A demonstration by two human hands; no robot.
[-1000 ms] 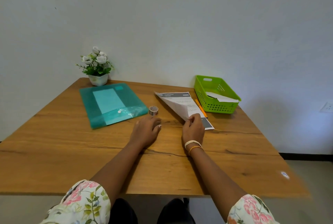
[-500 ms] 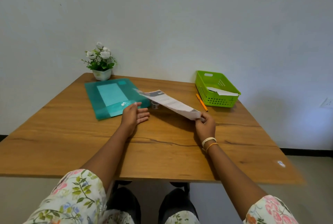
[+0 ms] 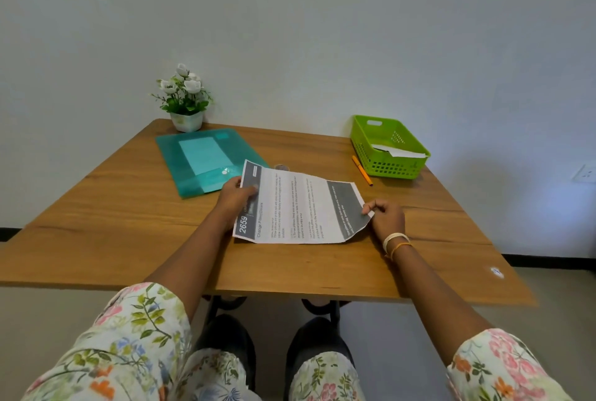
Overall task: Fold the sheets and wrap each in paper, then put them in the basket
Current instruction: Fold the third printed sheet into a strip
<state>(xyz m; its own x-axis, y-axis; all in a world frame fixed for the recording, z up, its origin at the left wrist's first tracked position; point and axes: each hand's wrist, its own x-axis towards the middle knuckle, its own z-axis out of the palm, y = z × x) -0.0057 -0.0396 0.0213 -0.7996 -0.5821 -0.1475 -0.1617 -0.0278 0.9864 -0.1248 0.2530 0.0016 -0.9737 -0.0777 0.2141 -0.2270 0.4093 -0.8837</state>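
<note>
Holding the sheet [image 3: 300, 207] just over the table [image 3: 129, 223], your left hand [image 3: 233, 199] grips one short end, your right hand [image 3: 385, 218] pinches the other; long axis runs between them. Basket [image 3: 362, 145] sits far right, apparently already holding paper.

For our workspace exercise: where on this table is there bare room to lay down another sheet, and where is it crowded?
Bare wood lies along the table's left side, in front of the teal folder, and along the near edge below the printed sheet. It is crowded mid-table, where both hands hold that sheet, and far right around the pen and green basket.
</note>
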